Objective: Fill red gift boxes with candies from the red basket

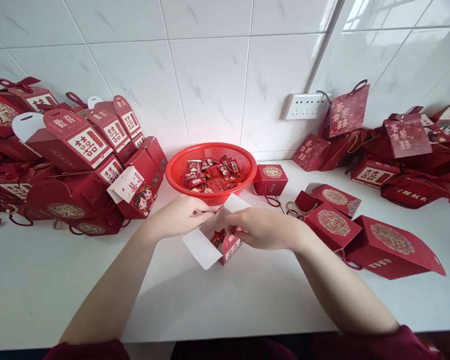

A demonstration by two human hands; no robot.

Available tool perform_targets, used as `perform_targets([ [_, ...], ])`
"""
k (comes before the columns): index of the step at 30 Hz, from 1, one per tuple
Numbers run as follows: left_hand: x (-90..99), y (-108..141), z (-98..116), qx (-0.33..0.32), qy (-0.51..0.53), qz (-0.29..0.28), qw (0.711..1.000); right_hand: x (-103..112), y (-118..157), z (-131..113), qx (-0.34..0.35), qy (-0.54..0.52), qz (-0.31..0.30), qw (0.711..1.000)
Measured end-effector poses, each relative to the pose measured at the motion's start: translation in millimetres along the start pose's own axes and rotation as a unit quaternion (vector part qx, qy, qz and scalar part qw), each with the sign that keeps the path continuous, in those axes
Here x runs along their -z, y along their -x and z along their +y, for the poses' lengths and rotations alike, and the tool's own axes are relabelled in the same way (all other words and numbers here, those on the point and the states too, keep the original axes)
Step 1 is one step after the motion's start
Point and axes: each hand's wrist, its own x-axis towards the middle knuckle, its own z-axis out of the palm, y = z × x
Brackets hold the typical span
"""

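An open red box (231,246) with white inner flaps stands on the white table, several red wrapped candies (218,237) inside it. My left hand (180,215) is at the box's far left edge, fingers closed on the edge of the box. On the right side, my right hand (262,226) reaches over the opening with its fingers bent together; its fingertips are partly hidden, and what they hold cannot be made out. Just behind the box is a red plastic basket (211,199) holding many wrapped candies (213,175).
Stacked red gift boxes (84,145) fill the left side of the table (195,310). A small red box (270,179) sits right of the basket. More boxes (393,245) and bags (348,112) stand at right, near a wall socket strip (306,106).
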Motion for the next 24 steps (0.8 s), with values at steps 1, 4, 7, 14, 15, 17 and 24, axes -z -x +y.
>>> perform_targets([
  [1,-5.0,3,-1,0.0,0.019,0.007,1.0,1,3,6,0.004,-0.012,0.008,1.0],
  [4,-21.6,14,-7,-0.011,0.076,0.04,0.996,-4,11,20,0.027,-0.02,0.065,0.997],
  [7,-37.9,21,-18,-0.055,0.104,0.066,0.991,-18,16,27,0.032,-0.012,0.139,0.99],
  [14,-59.5,30,-29,-0.104,0.163,0.075,0.978,-60,18,29,0.04,0.005,0.226,0.973],
  [15,-60.9,31,-30,-0.103,0.159,0.071,0.979,-65,19,29,0.045,0.007,0.231,0.972],
  [17,-63.5,34,-35,-0.105,0.148,0.067,0.981,-71,21,30,0.053,0.002,0.239,0.97],
  [24,-77.1,44,-44,-0.141,0.192,0.074,0.968,-79,30,27,0.048,-0.098,0.243,0.964],
])
